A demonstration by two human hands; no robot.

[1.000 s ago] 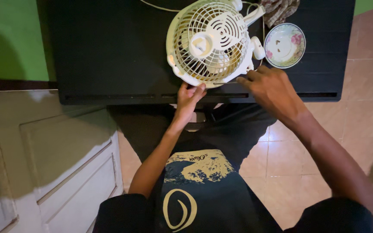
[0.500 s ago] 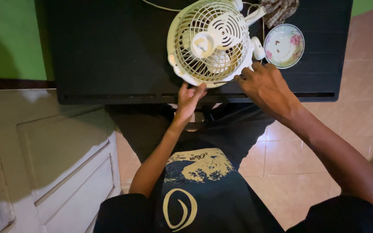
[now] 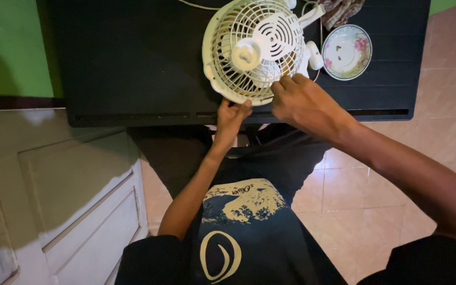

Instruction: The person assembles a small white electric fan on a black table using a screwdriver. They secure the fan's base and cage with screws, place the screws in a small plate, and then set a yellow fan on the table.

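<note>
A small white table fan point(image 3: 254, 47) lies on its back on a black table point(image 3: 133, 58), its round wire grille facing up. My left hand point(image 3: 231, 115) pinches the near rim of the grille at the table's front edge. Fingers of my right hand point(image 3: 303, 103) press on the grille's lower right rim, just beside the left hand. The fan's white stand and cord stick out at its far right side.
A floral saucer point(image 3: 347, 51) sits right of the fan, with a crumpled cloth point(image 3: 344, 10) behind it. A white panelled door point(image 3: 54, 195) is at my left, a green wall point(image 3: 6, 47) beyond it. Beige floor tiles point(image 3: 365, 200) lie to the right.
My right hand has slid left along the fan's near rim, closing in on the left hand. The left hand kept its grip on the rim.
</note>
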